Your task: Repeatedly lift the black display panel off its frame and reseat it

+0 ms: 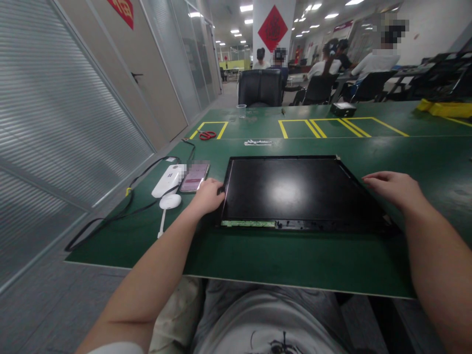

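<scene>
A flat black screen panel (298,191) lies face up on the green table (295,260) in front of me, with a strip of green circuit board showing along its near edge. My left hand (208,195) rests at the panel's left edge, fingers curled against the frame. My right hand (393,187) lies at the panel's right edge, fingers stretched out flat and pointing left, nothing in it.
Left of the panel lie a phone (194,177), a white power strip (167,180) with a round white plug and black cables. Farther back are red scissors (207,134), small metal parts (257,142), a plastic cup (241,110) and a black box (342,108). People sit beyond the table.
</scene>
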{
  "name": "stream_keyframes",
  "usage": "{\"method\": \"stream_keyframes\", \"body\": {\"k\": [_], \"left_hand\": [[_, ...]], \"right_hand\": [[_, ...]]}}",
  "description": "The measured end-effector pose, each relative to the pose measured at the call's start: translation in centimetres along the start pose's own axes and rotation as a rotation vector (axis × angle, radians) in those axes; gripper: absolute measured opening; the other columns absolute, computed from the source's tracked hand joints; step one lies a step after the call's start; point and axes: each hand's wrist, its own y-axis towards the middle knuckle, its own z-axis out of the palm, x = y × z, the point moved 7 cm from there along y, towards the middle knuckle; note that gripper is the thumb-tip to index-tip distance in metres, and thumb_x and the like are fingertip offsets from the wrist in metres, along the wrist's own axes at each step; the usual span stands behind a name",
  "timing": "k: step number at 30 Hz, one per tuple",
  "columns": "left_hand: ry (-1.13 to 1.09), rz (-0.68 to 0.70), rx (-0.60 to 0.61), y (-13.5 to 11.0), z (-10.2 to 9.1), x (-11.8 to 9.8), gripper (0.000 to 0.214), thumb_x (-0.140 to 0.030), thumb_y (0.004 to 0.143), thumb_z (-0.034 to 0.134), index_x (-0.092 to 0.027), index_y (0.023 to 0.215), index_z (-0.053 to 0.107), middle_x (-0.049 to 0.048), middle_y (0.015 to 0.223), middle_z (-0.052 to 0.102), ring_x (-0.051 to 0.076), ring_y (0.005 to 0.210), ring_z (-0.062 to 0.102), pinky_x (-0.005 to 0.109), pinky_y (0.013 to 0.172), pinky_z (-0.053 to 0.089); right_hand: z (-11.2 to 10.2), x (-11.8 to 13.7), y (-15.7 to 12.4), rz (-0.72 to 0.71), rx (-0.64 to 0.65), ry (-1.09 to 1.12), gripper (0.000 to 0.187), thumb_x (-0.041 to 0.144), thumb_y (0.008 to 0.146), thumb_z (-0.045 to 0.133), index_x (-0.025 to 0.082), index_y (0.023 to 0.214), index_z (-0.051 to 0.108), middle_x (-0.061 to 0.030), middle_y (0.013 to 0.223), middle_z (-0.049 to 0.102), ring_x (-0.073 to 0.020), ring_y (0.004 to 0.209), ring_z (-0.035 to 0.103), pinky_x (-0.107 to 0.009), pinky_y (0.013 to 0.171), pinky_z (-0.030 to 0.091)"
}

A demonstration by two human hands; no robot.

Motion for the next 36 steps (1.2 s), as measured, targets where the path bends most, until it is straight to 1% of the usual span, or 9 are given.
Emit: {"method": "stream_keyframes", "body": {"k": [3,8,12,14,16,20,25,29,36], "left_hand": [[-0.051,0.015,-0.034,0.3,0.2,0.3,0.036,-0.020,0.080,0.055,-0.009,0.108,0.074,0.0188,0.120,0.066,0.032,0.119,0.060,0.043,0.109,0.044],[-0.219,0.003,-0.081,0.4,0.1,0.7,0.035,-0.016,0.073,0.056,-0.011,0.101,0.076,0.0169,0.125,0.065,0.031,0.119,0.061,0.043,0.108,0.046],[-0.436,-0.062,-0.179,0.0,-1.1,0.8,0.035,-0.020,0.074,0.058,-0.012,0.102,0.077,0.0166,0.131,0.064,0.031,0.122,0.060,0.043,0.108,0.046],[-0.620,-0.105,-0.203,-0.3,-1.5,0.7,0.033,-0.023,0.074,0.059,-0.015,0.101,0.078,0.0123,0.119,0.072,0.030,0.116,0.064,0.042,0.103,0.050],[-0.846,-0.184,-0.165,-0.6,-1.1,0.5,0.035,-0.025,0.075,0.060,-0.018,0.103,0.078,0.0078,0.099,0.077,0.027,0.098,0.070,0.038,0.089,0.056],[-1.143,-0.353,-0.111,-1.3,-0.2,-0.1,0.044,-0.022,0.074,0.063,-0.016,0.116,0.073,0.0037,0.080,0.076,0.019,0.070,0.068,0.029,0.067,0.056],[-1.306,-0.426,-0.160,-1.5,-0.2,-0.6,0.044,-0.012,0.075,0.066,-0.012,0.119,0.070,0.0056,0.080,0.076,0.014,0.061,0.066,0.025,0.063,0.055],[-1.424,-0.490,-0.166,-1.5,0.1,-0.7,0.044,-0.010,0.074,0.070,-0.012,0.118,0.068,0.0036,0.075,0.073,0.013,0.055,0.064,0.024,0.056,0.054],[-1.507,-0.632,-0.175,-1.6,1.1,-0.9,0.042,-0.008,0.077,0.063,-0.014,0.119,0.065,-0.0017,0.061,0.067,0.012,0.047,0.061,0.022,0.047,0.050]], "right_hand": [[0.4,0.0,-0.3,0.112,0.092,0.013,0.033,0.043,0.079,0.058,0.024,0.097,0.078,-0.0077,0.105,0.075,-0.0277,0.098,0.067,-0.036,0.081,0.050],[0.7,0.9,-0.7,0.078,0.119,0.001,0.038,0.045,0.080,0.055,0.024,0.102,0.078,-0.0073,0.106,0.074,-0.0273,0.101,0.065,-0.035,0.083,0.047],[0.8,0.9,-0.7,0.080,0.107,-0.053,0.041,0.047,0.080,0.053,0.025,0.105,0.077,-0.0074,0.109,0.073,-0.0293,0.102,0.064,-0.036,0.081,0.047],[0.7,1.0,-0.8,0.077,0.106,-0.085,0.041,0.047,0.080,0.053,0.026,0.106,0.077,-0.0078,0.111,0.073,-0.0301,0.102,0.064,-0.037,0.080,0.048],[0.7,1.3,-1.0,0.075,0.114,-0.118,0.041,0.045,0.080,0.052,0.026,0.106,0.078,-0.0082,0.113,0.073,-0.0307,0.104,0.064,-0.037,0.080,0.048],[0.6,1.4,-1.1,0.086,0.138,-0.158,0.041,0.045,0.082,0.052,0.027,0.108,0.078,-0.0083,0.117,0.072,-0.0313,0.106,0.064,-0.037,0.080,0.050],[0.9,0.9,-0.4,0.036,0.111,-0.166,0.039,0.046,0.080,0.053,0.026,0.102,0.079,-0.0094,0.111,0.074,-0.0307,0.096,0.067,-0.037,0.073,0.050],[1.1,0.5,0.0,0.017,0.079,-0.156,0.039,0.047,0.078,0.054,0.026,0.098,0.080,-0.0094,0.106,0.075,-0.0317,0.095,0.067,-0.037,0.072,0.050],[1.3,1.2,-0.5,0.017,0.147,-0.186,0.043,0.048,0.081,0.050,0.025,0.105,0.079,-0.0099,0.112,0.074,-0.0308,0.099,0.067,-0.037,0.077,0.051]]}}
